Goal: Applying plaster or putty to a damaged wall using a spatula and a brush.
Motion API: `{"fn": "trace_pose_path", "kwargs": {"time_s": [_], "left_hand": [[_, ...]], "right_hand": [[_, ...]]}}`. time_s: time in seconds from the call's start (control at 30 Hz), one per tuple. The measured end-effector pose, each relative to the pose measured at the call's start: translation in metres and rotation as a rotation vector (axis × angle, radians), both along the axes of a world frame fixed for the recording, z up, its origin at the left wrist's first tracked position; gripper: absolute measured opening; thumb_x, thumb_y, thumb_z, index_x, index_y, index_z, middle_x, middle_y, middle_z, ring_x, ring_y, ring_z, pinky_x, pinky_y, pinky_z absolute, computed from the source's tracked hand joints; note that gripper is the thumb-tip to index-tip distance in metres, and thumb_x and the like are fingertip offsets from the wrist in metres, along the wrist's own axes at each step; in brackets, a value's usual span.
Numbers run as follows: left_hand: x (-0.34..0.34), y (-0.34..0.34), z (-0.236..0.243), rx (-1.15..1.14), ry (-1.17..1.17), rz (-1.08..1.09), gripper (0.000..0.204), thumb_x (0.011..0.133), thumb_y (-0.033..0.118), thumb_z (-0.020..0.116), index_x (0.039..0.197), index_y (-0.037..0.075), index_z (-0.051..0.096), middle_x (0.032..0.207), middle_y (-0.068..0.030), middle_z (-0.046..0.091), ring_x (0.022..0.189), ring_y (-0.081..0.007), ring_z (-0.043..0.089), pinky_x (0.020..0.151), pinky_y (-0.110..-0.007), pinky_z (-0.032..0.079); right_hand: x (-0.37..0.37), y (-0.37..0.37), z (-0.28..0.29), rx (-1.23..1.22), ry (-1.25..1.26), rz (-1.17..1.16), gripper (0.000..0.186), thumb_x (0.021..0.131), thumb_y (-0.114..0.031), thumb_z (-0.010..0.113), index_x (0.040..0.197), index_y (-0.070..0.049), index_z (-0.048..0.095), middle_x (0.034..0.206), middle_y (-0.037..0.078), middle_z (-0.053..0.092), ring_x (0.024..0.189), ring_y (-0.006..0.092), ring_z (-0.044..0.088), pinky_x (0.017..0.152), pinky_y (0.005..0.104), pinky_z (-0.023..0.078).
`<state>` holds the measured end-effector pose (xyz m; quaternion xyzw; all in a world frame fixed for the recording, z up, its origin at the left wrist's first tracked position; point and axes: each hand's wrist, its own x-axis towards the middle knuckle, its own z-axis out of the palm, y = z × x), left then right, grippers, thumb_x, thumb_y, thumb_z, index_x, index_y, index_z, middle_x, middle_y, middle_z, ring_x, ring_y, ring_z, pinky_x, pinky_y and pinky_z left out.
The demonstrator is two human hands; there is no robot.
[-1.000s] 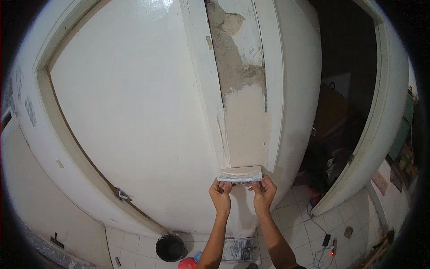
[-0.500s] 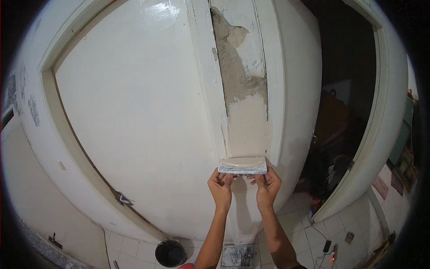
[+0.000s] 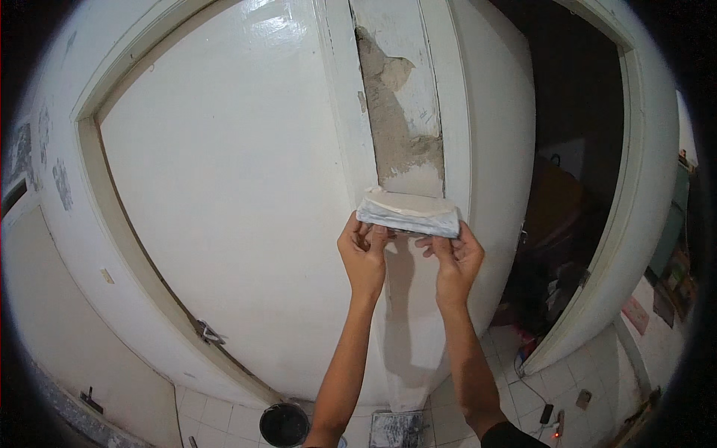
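My left hand and my right hand grip the two ends of a wide putty spreader, thumbs on the near side. Cream-coloured filler lies in a thick ridge along its upper edge. The spreader is against or very close to a narrow wall strip between two door frames, its right end slightly lower. Above it, the strip has rough grey-brown bare plaster with a ragged border of pale filler. Flaking white paint stands beside the rough patch.
A white door fills the left; a dark doorway with clutter lies to the right. On the tiled floor below are a black bucket, a smeared board and, at right, a cord with a small adapter.
Both hands have moved the spreader up the wall strip, covering part of the smooth filled area. It has tipped slightly, right end lower. The view has shifted a little.
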<state>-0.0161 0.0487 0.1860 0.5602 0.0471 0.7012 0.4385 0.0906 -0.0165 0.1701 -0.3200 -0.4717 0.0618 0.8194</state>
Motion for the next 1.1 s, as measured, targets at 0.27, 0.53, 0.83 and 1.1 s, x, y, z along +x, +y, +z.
{"fn": "trace_pose_path", "kwargs": {"time_s": [0.27, 0.53, 0.83, 1.1], "left_hand": [[0.016, -0.084, -0.121, -0.164, 0.144, -0.030, 0.021, 0.084, -0.006, 0.059, 0.104, -0.005, 0.056, 0.087, -0.0039, 0.061, 0.080, -0.0097, 0.060, 0.071, -0.022, 0.048], [0.065, -0.087, -0.186, -0.418, 0.163, -0.244, 0.016, 0.091, 0.002, 0.058, 0.105, -0.006, 0.057, 0.088, -0.0080, 0.065, 0.076, -0.0135, 0.064, 0.067, -0.025, 0.051], [0.090, -0.077, -0.148, -0.439, 0.154, -0.220, 0.017, 0.092, 0.011, 0.062, 0.098, -0.005, 0.061, 0.080, -0.0075, 0.065, 0.066, -0.0142, 0.064, 0.058, -0.024, 0.048], [0.095, -0.064, -0.115, -0.470, 0.189, -0.181, 0.022, 0.090, 0.017, 0.065, 0.085, -0.003, 0.062, 0.072, -0.0080, 0.064, 0.062, -0.0183, 0.067, 0.055, -0.027, 0.047]], "right_hand": [[0.044, -0.070, -0.118, -0.055, 0.123, -0.008, 0.033, 0.075, -0.016, 0.067, 0.101, 0.004, 0.060, 0.081, 0.006, 0.062, 0.071, 0.0137, 0.059, 0.062, 0.0276, 0.048], [0.079, -0.081, -0.173, -0.439, 0.305, 0.021, 0.025, 0.086, -0.013, 0.060, 0.104, 0.003, 0.060, 0.083, 0.010, 0.065, 0.068, 0.0206, 0.065, 0.060, 0.0302, 0.049], [0.110, -0.068, -0.120, -0.426, 0.247, 0.022, 0.021, 0.087, -0.021, 0.064, 0.092, -0.001, 0.064, 0.076, 0.007, 0.066, 0.061, 0.0164, 0.066, 0.054, 0.0241, 0.047], [0.118, -0.059, -0.084, -0.461, 0.293, 0.059, 0.025, 0.087, -0.025, 0.065, 0.078, -0.002, 0.061, 0.069, 0.009, 0.064, 0.059, 0.0178, 0.065, 0.053, 0.0254, 0.047]]}}
